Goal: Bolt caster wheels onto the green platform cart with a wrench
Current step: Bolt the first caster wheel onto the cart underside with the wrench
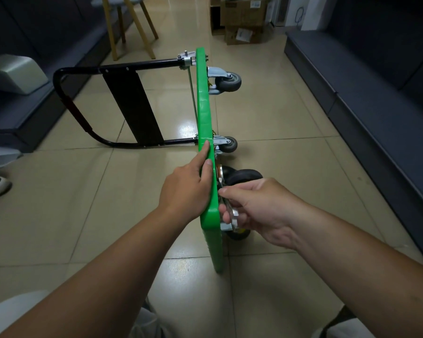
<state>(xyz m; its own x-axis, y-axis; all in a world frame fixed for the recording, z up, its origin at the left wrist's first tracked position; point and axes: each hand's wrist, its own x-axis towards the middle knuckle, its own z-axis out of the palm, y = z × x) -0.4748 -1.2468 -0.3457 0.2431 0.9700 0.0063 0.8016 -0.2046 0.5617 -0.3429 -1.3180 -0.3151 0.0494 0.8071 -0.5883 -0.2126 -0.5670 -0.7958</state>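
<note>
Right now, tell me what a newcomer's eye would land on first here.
The bright green platform stands on edge mid-frame, its black handle folded out to the left over the tiled floor. The left hand steadies its top edge while the right hand grips a silver wrench by a near caster.

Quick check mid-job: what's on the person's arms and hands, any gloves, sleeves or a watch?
The left hand and right hand wear no gloves, and no rings or watch show. The left forearm and right forearm are uncovered, with no sleeve in view. Light grey trousers show at the bottom.
</note>
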